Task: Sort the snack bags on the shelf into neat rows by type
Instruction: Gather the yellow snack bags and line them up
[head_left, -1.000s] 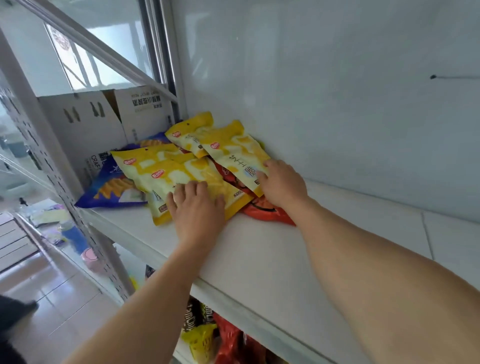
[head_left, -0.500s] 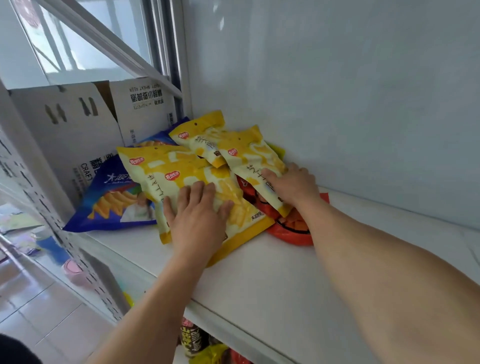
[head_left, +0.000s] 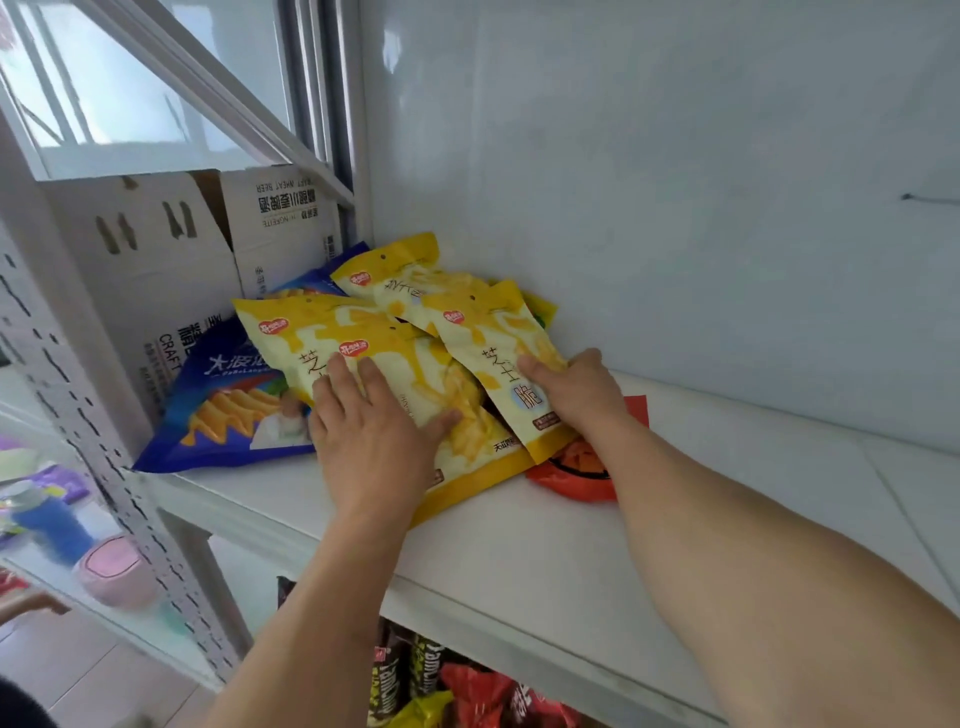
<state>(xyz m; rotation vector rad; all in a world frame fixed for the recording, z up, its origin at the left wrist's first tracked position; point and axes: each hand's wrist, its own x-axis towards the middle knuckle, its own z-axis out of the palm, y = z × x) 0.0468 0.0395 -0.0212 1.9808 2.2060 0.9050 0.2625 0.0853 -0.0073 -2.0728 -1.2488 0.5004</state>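
Several yellow snack bags lie overlapping in a pile at the left end of the white shelf (head_left: 519, 561). My left hand (head_left: 371, 431) presses flat, fingers spread, on the front yellow bag (head_left: 395, 358). My right hand (head_left: 576, 392) grips the right edge of another yellow bag (head_left: 493, 343), thumb on top. A third yellow bag (head_left: 400, 275) lies behind them. A blue chip bag (head_left: 228, 405) lies to the left, partly under the pile. A red bag (head_left: 576, 467) peeks out beneath my right wrist.
A white cardboard box (head_left: 171, 260) stands at the shelf's left end against the perforated upright (head_left: 104, 441). The white wall (head_left: 675, 208) runs close behind the pile. More snack packs (head_left: 457, 686) fill the shelf below. Bare shelf surface stretches to the right.
The view has moved closer. My right hand has shifted from resting on the yellow bag to gripping its right edge. My left hand stays pressed on the front bag.
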